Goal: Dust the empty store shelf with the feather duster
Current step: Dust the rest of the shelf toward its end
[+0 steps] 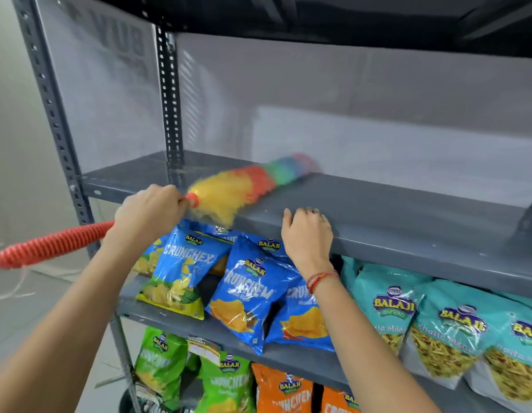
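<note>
A grey metal shelf (392,210) with nothing standing on it runs across the middle of the view. On its left part lies the feather duster (243,186), its yellow, orange, green, blue and pink head blurred. My left hand (150,211) is shut on the duster just behind the head, and the red ribbed handle (50,244) sticks out to the lower left. My right hand (308,234) rests on the shelf's front edge, fingers curled over the lip, holding nothing else.
Blue snack bags (246,290) and teal snack bags (455,329) fill the shelf below. Green and orange bags (229,383) stand on the lowest one. A perforated upright post (169,99) stands at the left, and a dark upper shelf (318,16) hangs overhead.
</note>
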A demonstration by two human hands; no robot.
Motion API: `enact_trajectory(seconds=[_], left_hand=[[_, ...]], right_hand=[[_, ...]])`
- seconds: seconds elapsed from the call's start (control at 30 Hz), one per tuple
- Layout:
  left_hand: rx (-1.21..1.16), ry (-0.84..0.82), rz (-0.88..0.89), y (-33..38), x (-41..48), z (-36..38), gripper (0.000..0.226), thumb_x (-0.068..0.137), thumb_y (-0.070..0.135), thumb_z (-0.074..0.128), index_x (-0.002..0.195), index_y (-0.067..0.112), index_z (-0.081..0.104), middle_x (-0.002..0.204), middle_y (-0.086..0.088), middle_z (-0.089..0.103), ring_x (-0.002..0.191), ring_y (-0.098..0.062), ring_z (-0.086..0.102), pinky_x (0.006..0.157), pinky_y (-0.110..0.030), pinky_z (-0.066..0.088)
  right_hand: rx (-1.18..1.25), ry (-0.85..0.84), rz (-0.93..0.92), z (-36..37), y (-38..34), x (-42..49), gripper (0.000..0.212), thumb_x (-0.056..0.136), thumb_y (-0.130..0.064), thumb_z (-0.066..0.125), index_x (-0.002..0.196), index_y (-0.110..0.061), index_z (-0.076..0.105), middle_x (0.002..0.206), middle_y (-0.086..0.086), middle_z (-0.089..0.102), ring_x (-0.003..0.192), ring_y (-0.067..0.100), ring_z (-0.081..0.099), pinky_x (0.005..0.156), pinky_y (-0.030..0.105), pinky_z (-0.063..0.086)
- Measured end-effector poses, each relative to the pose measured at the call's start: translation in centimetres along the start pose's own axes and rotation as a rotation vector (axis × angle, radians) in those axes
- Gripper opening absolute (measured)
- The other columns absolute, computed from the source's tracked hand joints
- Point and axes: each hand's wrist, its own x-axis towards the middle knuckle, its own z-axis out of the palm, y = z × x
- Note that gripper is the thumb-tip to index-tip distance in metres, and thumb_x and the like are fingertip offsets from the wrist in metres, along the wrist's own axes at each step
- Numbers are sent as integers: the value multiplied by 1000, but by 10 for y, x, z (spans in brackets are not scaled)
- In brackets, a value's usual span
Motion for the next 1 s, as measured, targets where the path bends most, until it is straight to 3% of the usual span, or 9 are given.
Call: enact_trajectory(seconds=[0.1,0.17,0.23,0.4,0.47,0.6,0.77,0.87,1.0], left_hand=[[100,204,46,-10,-9,1,47,94,50,30,110,26,67,89,-17,69,80,-41,66,63,-38,47],[-31,115,47,-9,-11,-1,42,94,52,34,113,34,66,83,-15,69,78,-39,65,66,-40,51],[-153,18,71,0,-15,1,39,93,56,35,110,40,66,63,-4,58,68,-34,59,66,-40,51],[-234,-118,98,18,-12,6,43,91,56,40,98,29,73,44,0,41,53,-23,49,50,-30,39],[-210,-119,21,13,-9,6,42,91,57,41,102,32,73,49,-4,41,57,-27,48,55,-33,40],[-41,90,-24,1,-14,12,43,95,52,38,105,25,70,65,-4,53,57,-28,49,56,-31,40],[-191,-63,-72,-4,-13,15,48,90,60,39,103,27,71,50,-1,43,47,-19,44,44,-27,31],[-254,-128,-153,-9,-8,12,53,88,60,43,99,18,72,49,-5,43,50,-24,46,50,-30,38],[-127,7,-183,-12,-8,10,55,92,58,39,94,12,69,65,-11,51,68,-36,56,64,-38,46]], right_hand=[[-1,35,4,8,-4,-4,48,99,-29,29,102,4,65,111,21,68,110,33,59,99,40,42],[3,74,3,9,-3,-8,47,98,-26,32,95,5,68,104,22,71,103,34,64,94,40,48],[-4,99,4,9,-3,-10,46,97,-24,37,89,5,70,98,23,73,96,34,67,88,39,52],[14,67,25,7,-7,-10,46,97,-24,35,93,5,70,101,22,73,98,33,67,89,39,53],[21,70,35,7,-6,-10,46,97,-24,35,91,5,71,100,22,73,98,33,67,89,39,53],[21,79,39,9,-4,-13,47,97,-23,33,91,4,71,102,21,73,100,32,67,91,39,52],[1,115,25,11,-5,-11,47,97,-24,33,92,4,70,102,20,73,101,32,67,91,38,51],[-13,101,7,12,-4,-10,51,98,-26,27,97,4,69,107,19,72,106,31,64,95,39,48],[-8,84,26,15,-2,-10,51,99,-30,27,102,2,67,114,19,69,115,31,58,102,39,42]])
